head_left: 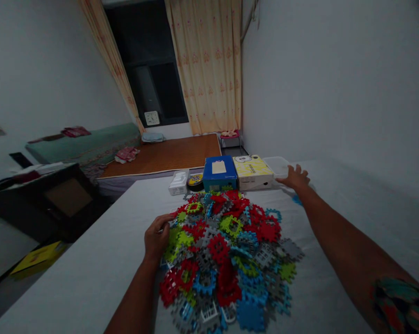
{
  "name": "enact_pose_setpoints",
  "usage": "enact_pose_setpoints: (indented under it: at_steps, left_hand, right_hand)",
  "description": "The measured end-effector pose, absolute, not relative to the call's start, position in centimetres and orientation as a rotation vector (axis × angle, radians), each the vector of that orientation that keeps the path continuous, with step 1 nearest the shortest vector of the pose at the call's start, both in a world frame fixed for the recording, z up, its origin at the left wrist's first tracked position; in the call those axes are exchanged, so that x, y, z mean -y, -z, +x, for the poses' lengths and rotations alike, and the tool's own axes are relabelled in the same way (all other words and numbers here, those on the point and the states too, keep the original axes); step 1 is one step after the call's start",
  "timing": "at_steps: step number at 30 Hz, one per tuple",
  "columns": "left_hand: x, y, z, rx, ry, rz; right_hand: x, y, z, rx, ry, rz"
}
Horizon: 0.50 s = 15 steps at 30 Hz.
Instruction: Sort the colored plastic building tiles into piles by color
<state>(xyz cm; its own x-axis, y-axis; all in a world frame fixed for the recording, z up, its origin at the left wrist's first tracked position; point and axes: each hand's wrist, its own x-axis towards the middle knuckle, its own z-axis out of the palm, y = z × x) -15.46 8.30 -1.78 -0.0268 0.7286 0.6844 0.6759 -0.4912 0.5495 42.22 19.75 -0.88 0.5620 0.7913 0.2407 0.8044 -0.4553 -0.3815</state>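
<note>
A large heap of interlocking plastic building pieces [219, 248] in red, blue, green and grey lies in front of me. My left hand [156, 235] rests at the heap's left edge, its fingers loosely bent and the thumb apart from the index finger; nothing shows in its grasp. Stretched out to the far right, my right hand [295, 177] has its fingers spread. It is beside a clear plastic container [276, 161], and whether it touches the rim is hard to tell. One blue piece [297, 200] lies under my right wrist, partly hidden by the arm.
Behind the heap stand a blue box [219, 174], a yellow and white box [253, 172], a small white box [179, 182] and a round black-and-yellow tin [195, 182]. All are on a white-covered table [101, 246]. A wall [334, 93] borders it on the right.
</note>
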Motion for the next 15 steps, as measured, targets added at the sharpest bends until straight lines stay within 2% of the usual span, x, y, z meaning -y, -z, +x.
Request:
enact_pose_setpoints:
  at_steps: [15]
  left_hand:
    - [-8.2,1.8,-15.4,-1.586,-1.546,2.110]
  right_hand:
    - [-22.2,3.4,43.2,1.265,0.046,-2.170]
